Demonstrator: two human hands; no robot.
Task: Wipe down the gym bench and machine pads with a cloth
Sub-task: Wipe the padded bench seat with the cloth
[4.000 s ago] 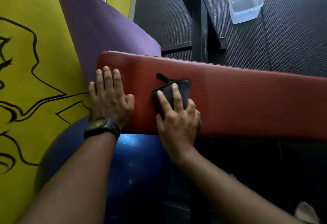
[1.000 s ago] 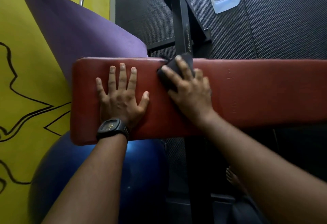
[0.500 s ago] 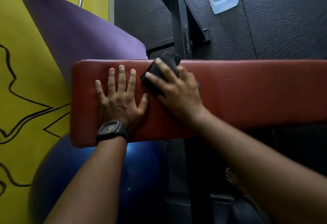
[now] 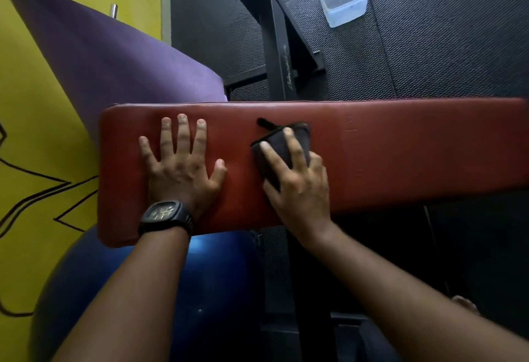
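- The bench (image 4: 400,155) runs across the middle of the frame. I judge the step in hand to be wiping its top.
- The ball (image 4: 217,290) sits at lower left, under the bench's left end, out of my way.
- My left hand (image 4: 183,170) lies flat at centre left with its fingers spread, bracing the pad.
- My right hand (image 4: 300,190), at centre, presses the cloth down with two straight fingers (image 4: 274,155). The others are bent at the cloth's right edge, and I cannot tell whether they hook it.
- The cloth (image 4: 297,138) is folded and lies on the bench just right of my left hand.
- Next I need firm, even strokes toward the right. That long stretch looks unwiped, though I am not certain of it.
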